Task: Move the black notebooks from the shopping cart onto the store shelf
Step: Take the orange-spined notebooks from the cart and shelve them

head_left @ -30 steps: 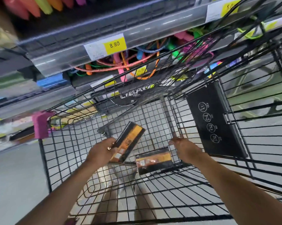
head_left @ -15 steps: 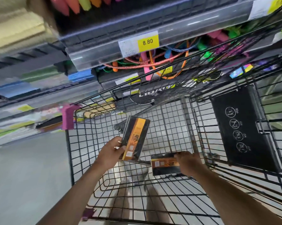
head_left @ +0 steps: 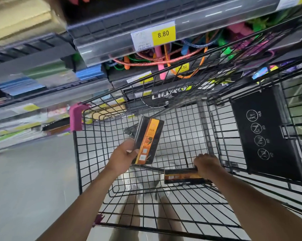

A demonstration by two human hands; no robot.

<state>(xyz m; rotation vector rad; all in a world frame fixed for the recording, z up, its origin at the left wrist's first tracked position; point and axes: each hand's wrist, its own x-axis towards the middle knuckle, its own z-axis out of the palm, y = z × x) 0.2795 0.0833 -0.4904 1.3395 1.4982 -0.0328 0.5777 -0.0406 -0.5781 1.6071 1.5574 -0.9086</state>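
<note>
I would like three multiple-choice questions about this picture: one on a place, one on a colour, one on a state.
1. Where is the lower notebook? A on the shelf; B inside the cart; C on the floor.
2. What colour is the band on the upright notebook? A green; B orange; C blue.
3. What does the left hand do? A hangs empty; B pushes the cart; C holds the upright notebook.
Answers: B, the right hand grips it among the wires; B, its stripe is orange; C, the thumb presses its cover.

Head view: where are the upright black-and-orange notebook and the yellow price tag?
Upright black-and-orange notebook (head_left: 146, 140): head view, on its orange stripe.
Yellow price tag (head_left: 163, 34): head view, on the printed 8.80.
</note>
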